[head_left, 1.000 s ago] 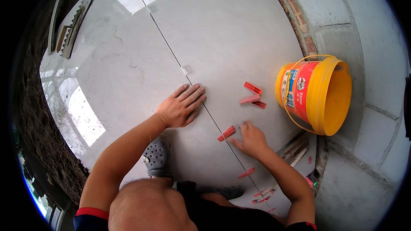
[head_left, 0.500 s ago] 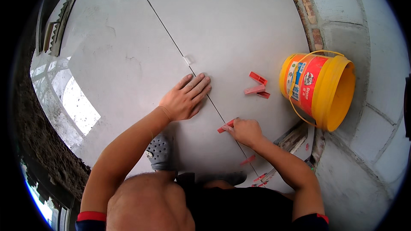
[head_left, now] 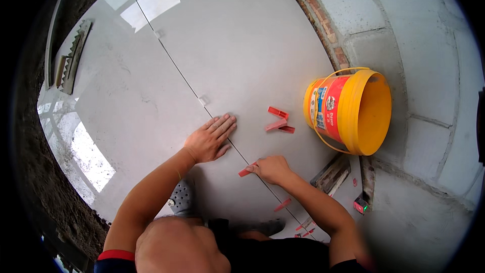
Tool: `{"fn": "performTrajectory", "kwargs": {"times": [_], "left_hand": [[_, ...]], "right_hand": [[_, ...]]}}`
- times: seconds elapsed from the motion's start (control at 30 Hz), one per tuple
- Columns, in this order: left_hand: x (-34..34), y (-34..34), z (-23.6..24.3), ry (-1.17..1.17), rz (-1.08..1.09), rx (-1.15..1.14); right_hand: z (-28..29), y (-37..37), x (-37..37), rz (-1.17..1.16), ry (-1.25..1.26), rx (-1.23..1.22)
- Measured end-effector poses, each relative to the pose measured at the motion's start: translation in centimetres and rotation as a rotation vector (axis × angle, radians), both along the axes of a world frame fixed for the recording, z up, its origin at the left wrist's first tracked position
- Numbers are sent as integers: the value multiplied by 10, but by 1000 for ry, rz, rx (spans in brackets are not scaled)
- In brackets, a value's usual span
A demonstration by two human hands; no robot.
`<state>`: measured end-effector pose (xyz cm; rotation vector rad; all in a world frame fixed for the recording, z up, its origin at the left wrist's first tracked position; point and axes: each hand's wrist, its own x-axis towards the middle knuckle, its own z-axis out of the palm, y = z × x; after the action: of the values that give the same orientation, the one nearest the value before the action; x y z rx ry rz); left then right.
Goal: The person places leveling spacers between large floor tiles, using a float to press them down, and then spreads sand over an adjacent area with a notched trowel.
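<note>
Head view, looking down on a floor of large grey tiles. The left hand, at the centre of the frame, lies flat on the tile, palm down, its fingers straight and slightly apart, tips at the grout joint that runs diagonally from the upper left to the lower centre. The right hand, just below and right of centre, has its fingers together, clamped on a red wedge that sits on the joint. Three loose red wedges lie on the tile right of centre, near a yellow bucket tipped on its side against the block wall. A white clip stands in the joint above the left hand. A notched trowel lies at the upper left.
</note>
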<state>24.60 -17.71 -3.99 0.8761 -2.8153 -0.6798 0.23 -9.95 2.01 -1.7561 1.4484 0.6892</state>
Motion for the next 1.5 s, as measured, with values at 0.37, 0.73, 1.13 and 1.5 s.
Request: {"fn": "performTrajectory", "kwargs": {"times": [0.37,0.73,1.13,1.5], "left_hand": [[9,33,6,10,-59,-13],[74,-106,10,-137,573,-109],[76,-156,17,-288,655,35],[89,-146,-5,-103,615,-136]], "right_hand": [[-25,-49,-77,-74,-176,-661],[-23,-109,20,-236,-189,-936],[-40,-147,80,170,-512,-798],[-30,-161,92,78,-465,-603]]}}
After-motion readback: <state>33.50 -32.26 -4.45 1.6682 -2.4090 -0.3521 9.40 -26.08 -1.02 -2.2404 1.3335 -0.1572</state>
